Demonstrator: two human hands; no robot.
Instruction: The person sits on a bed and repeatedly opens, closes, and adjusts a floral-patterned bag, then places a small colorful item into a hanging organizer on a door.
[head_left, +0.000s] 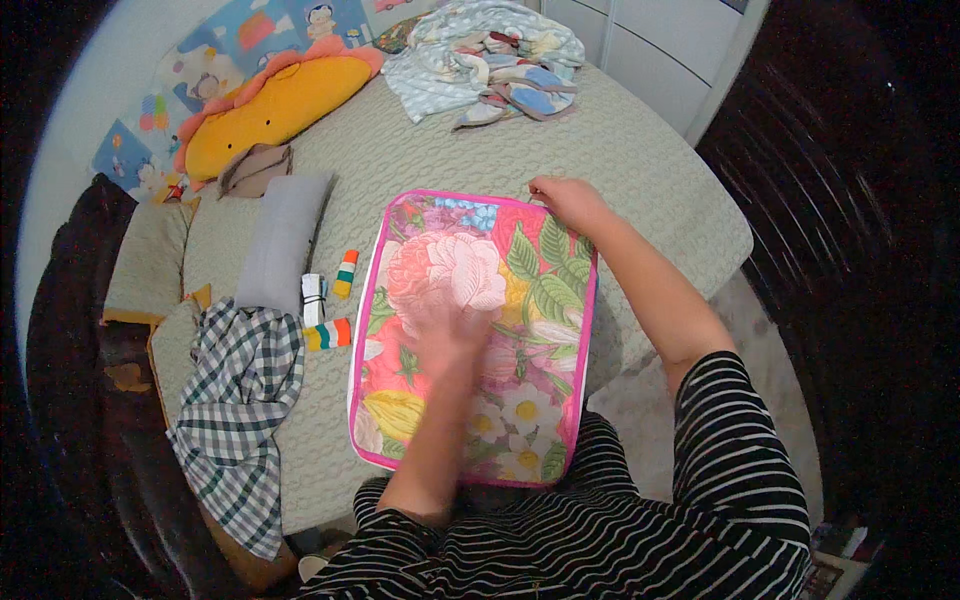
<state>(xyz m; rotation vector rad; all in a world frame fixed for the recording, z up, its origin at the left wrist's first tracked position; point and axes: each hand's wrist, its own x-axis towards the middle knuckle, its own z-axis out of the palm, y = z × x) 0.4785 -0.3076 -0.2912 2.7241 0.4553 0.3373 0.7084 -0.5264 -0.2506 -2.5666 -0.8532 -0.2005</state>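
A rectangular bedding bag (540, 337) with bright pink edging lies in front of me at the bed's near edge. Its top face shows quilted fabric with large roses, daisies and green leaves. My left hand (450, 322) is over the middle of this face, blurred by motion; its fingers cannot be made out, nor whether it touches the surface. At the far right corner of the bag, my right hand (566, 199) has its fingertips pinched together at the pink edge. What exactly they grip there is too small to tell.
The bed (630, 150) has a quilted pale cover. Left of the bag lie a grey cushion (281, 240), a checked cloth (240, 412), a bundled white strap (313, 300) and two striped rolls (345, 274). A yellow plush bolster (262, 120) and heaped blankets (495, 60) lie at the far side.
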